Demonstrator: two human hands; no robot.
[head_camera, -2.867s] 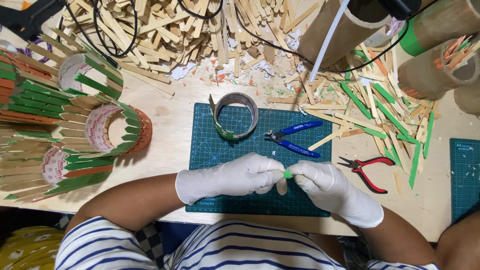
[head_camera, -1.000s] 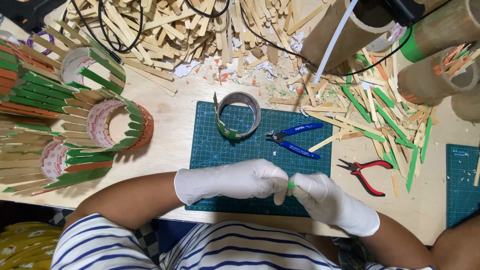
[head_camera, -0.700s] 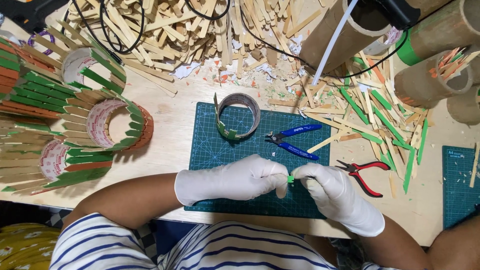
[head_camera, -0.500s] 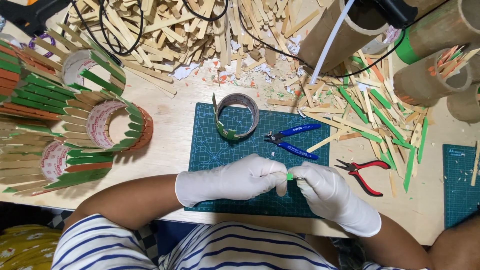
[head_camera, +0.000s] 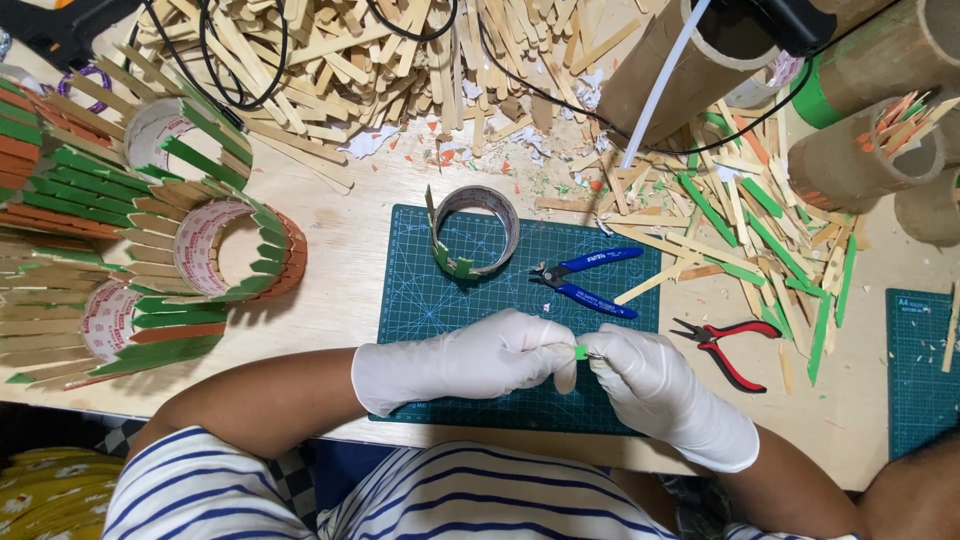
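Note:
Both hands wear white gloves and meet over the near edge of a green cutting mat (head_camera: 420, 300). My left hand (head_camera: 470, 360) and my right hand (head_camera: 655, 385) pinch a small green-tipped stick piece (head_camera: 581, 352) between their fingertips; most of the piece is hidden by the fingers. A cardboard tape ring (head_camera: 475, 232) with a few green sticks glued on its side stands at the mat's far edge. Blue-handled cutters (head_camera: 590, 280) lie on the mat just beyond my right hand.
Red-handled pliers (head_camera: 722, 345) lie right of the mat. Finished rings of green, orange and plain sticks (head_camera: 235, 250) crowd the left. A heap of plain sticks (head_camera: 350, 50) with black cables fills the back. Green-painted sticks (head_camera: 760, 230) and cardboard tubes (head_camera: 860, 150) are at right.
The hands have stayed together over the mat's near edge, shifting only slightly as the fingers work the small green piece. Nothing else on the table has moved.

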